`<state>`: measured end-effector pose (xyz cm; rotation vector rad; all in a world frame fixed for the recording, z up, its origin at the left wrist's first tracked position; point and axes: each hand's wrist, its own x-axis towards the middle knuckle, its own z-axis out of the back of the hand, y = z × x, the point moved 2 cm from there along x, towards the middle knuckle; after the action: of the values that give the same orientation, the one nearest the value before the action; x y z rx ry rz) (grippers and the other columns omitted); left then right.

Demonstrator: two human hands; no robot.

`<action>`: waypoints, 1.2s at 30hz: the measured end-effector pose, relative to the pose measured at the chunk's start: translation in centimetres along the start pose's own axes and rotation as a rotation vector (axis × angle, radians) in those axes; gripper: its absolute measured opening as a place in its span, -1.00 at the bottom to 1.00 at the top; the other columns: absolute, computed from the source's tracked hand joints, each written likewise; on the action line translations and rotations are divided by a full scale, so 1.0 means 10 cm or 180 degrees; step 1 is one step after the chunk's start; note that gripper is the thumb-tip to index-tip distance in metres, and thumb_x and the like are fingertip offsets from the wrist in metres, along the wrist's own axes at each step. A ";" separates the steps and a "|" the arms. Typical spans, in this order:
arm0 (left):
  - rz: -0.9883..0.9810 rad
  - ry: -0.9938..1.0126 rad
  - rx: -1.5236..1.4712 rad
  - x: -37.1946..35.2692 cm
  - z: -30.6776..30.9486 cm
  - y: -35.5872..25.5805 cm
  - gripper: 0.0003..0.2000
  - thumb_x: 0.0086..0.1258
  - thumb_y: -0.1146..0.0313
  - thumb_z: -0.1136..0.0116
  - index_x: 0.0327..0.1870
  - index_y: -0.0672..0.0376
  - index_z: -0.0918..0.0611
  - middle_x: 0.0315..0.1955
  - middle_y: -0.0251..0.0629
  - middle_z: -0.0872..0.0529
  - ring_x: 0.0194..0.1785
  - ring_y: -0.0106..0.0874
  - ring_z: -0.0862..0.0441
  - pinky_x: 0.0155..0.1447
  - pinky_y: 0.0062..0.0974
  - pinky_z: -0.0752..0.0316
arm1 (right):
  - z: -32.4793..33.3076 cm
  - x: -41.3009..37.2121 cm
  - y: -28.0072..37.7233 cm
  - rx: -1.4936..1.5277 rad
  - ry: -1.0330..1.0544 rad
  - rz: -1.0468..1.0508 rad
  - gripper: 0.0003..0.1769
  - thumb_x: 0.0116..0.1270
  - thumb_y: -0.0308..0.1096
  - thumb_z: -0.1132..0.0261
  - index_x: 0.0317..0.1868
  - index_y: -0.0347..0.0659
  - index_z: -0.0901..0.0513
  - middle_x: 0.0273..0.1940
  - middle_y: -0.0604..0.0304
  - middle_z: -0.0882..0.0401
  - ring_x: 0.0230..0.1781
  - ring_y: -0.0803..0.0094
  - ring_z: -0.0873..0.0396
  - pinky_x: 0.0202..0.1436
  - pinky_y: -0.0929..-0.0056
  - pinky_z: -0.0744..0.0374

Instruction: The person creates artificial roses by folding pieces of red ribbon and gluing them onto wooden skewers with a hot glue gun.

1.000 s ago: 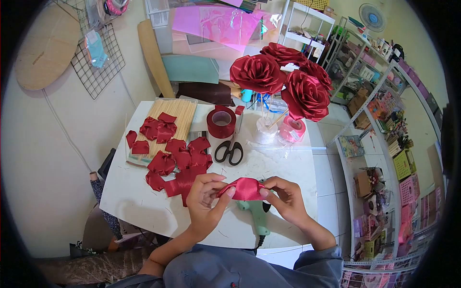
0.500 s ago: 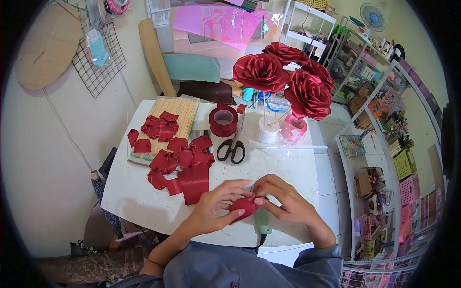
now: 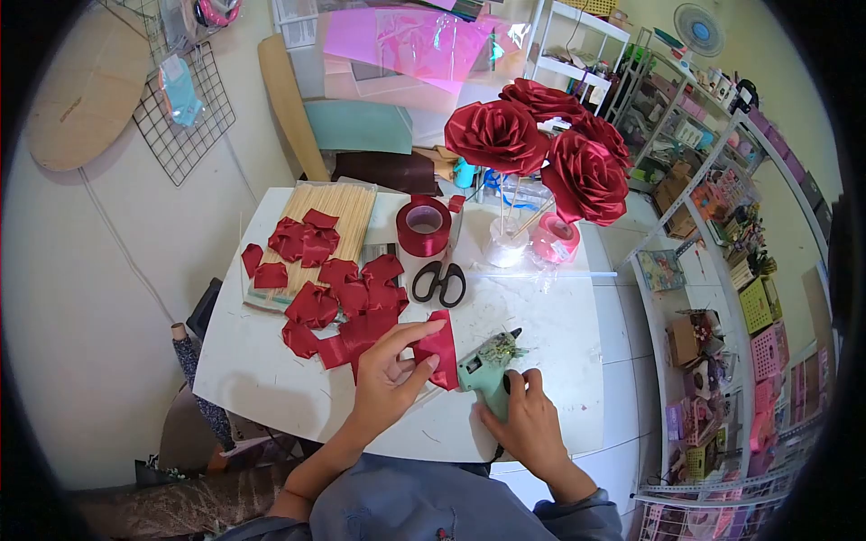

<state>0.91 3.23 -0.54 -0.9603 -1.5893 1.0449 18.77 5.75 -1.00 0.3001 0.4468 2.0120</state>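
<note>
Between the thumb and fingers of my left hand point(image 3: 386, 383) is a dark red satin ribbon piece point(image 3: 438, 347), held upright above the table. My right hand point(image 3: 530, 426) is closed around the handle of a pale green glue gun point(image 3: 488, 379), which rests on the table with strands of dried glue about its nozzle. Cut and folded red ribbon petals point(image 3: 314, 305) lie to the left of my left hand. Beyond the hands are black-handled scissors point(image 3: 439, 283) and a roll of red ribbon point(image 3: 424, 225).
A bundle of wooden sticks point(image 3: 347, 212) lies at the back left under some petals. Several finished red ribbon roses point(image 3: 586, 176) stand on sticks in a white holder point(image 3: 505, 245). Next to it is a pink roll point(image 3: 555, 236). Loaded shelves point(image 3: 704, 270) line the right side.
My right hand has left the ribbon and moved down to take hold of the glue gun. The ribbon, curled between both hands before, is now flatter and in my left hand alone.
</note>
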 end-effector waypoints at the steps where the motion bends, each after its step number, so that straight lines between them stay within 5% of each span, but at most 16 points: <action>1: -0.0079 -0.0069 0.0016 0.00 0.00 -0.03 -0.67 0.15 0.69 -0.01 -0.01 0.36 -0.44 -0.10 -0.22 -0.41 -0.07 -0.55 -0.44 -0.12 -0.68 -0.47 | 0.00 0.00 0.00 -0.0003 0.0008 0.0002 -0.38 -0.05 -0.19 -0.34 -0.08 -0.45 -0.35 -0.26 -0.10 -0.33 -0.41 0.07 -0.49 -0.41 0.28 -0.52; 7: -0.0226 -0.0564 0.0415 0.00 0.10 -0.18 -0.76 0.19 0.58 -0.07 -0.10 0.35 -0.52 -0.29 -0.30 -0.56 -0.29 -0.68 -0.46 -0.33 -0.82 -0.37 | 0.00 -0.06 -0.17 0.1196 -0.0274 -0.0100 -0.52 -0.05 -0.36 -0.30 -0.12 -0.44 -0.43 -0.20 -0.04 -0.36 -0.44 0.24 -0.51 -0.48 0.39 -0.53; 10: -0.0075 -0.0896 0.0433 -0.01 0.13 -0.15 -0.77 0.21 0.58 -0.06 -0.09 0.32 -0.53 -0.47 -0.41 -0.58 -0.41 -0.73 -0.42 -0.38 -0.85 -0.28 | -0.14 -0.13 -0.27 0.2963 -0.0756 -0.0059 -0.56 -0.06 -0.57 -0.23 -0.08 -0.44 -0.43 -0.20 0.08 -0.41 -0.47 0.51 -0.45 -0.51 0.53 -0.48; 14: -0.0273 -0.0972 0.0443 0.01 0.08 -0.17 -0.75 0.20 0.60 -0.05 -0.08 0.33 -0.51 -0.43 -0.37 -0.58 -0.43 -0.74 -0.40 -0.37 -0.84 -0.28 | -0.18 -0.17 -0.11 0.4357 -0.1100 -0.0295 -0.64 0.12 -0.45 -0.15 -0.07 -0.41 -0.36 -0.23 0.00 -0.44 -0.64 0.56 -0.36 -0.65 0.64 -0.31; 18: -0.0391 -0.1012 0.0767 -0.01 0.04 -0.17 -0.74 0.17 0.63 -0.07 -0.09 0.35 -0.48 -0.44 -0.35 -0.57 -0.42 -0.73 -0.43 -0.35 -0.83 -0.33 | -0.21 -0.23 -0.11 0.4141 -0.0455 -0.0482 -0.66 0.12 -0.35 -0.22 -0.15 -0.40 -0.44 -0.49 0.15 -0.44 -0.67 0.57 -0.35 -0.66 0.65 -0.29; 20: -0.0466 -0.0979 0.1002 -0.01 0.02 -0.15 -0.72 0.16 0.63 -0.08 -0.07 0.35 -0.46 -0.50 -0.38 -0.55 -0.41 -0.73 -0.43 -0.34 -0.83 -0.32 | -0.26 -0.26 -0.12 0.4315 -0.0090 -0.0503 -0.67 0.09 -0.38 -0.27 -0.14 -0.33 -0.47 -0.33 0.22 -0.49 -0.52 0.64 -0.40 -0.48 0.69 -0.37; 22: -0.0703 -0.0985 0.1139 -0.02 0.00 -0.12 -0.81 0.17 0.61 -0.08 -0.19 0.41 -0.49 -0.28 -0.18 -0.61 -0.41 -0.63 -0.54 -0.37 -0.76 -0.47 | -0.24 -0.24 -0.07 0.4001 0.0164 -0.0437 -0.62 0.07 -0.36 -0.29 -0.12 -0.34 -0.45 -0.26 0.16 -0.49 -0.34 0.55 -0.44 -0.27 0.64 -0.40; 25: -0.0745 -0.0954 0.1219 -0.04 -0.04 -0.12 -0.81 0.16 0.62 -0.07 -0.18 0.39 -0.50 -0.25 -0.14 -0.61 -0.43 -0.59 -0.56 -0.34 -0.71 -0.48 | -0.18 -0.19 0.03 0.4061 0.0108 -0.0221 -0.63 0.08 -0.35 -0.29 -0.13 -0.35 -0.45 -0.28 0.17 -0.49 -0.26 0.51 -0.44 -0.18 0.60 -0.39; 31: -0.1059 -0.0457 0.2048 -0.05 -0.03 -0.19 -0.78 0.08 0.67 -0.06 -0.22 0.30 -0.58 -0.29 -0.13 -0.59 -0.32 -0.39 -0.58 -0.27 -0.58 -0.47 | -0.26 -0.19 0.03 0.3640 0.0043 -0.0322 -0.69 0.08 -0.31 -0.28 -0.20 -0.33 -0.51 -0.33 0.13 -0.51 -0.33 0.45 -0.48 -0.25 0.56 -0.43; 36: -0.1173 -0.0560 0.2079 -0.02 -0.07 -0.21 -0.81 0.10 0.65 -0.08 -0.27 0.26 -0.61 -0.37 -0.14 -0.58 -0.37 -0.48 -0.55 -0.36 -0.67 -0.44 | -0.22 -0.17 0.09 0.3484 0.0152 -0.0389 -0.70 0.11 -0.27 -0.26 -0.23 -0.32 -0.53 -0.35 0.09 -0.51 -0.37 0.38 -0.50 -0.29 0.52 -0.44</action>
<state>1.38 2.52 1.53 -0.1327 -1.3483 1.2830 17.96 3.47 -2.67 0.8533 1.5359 1.4796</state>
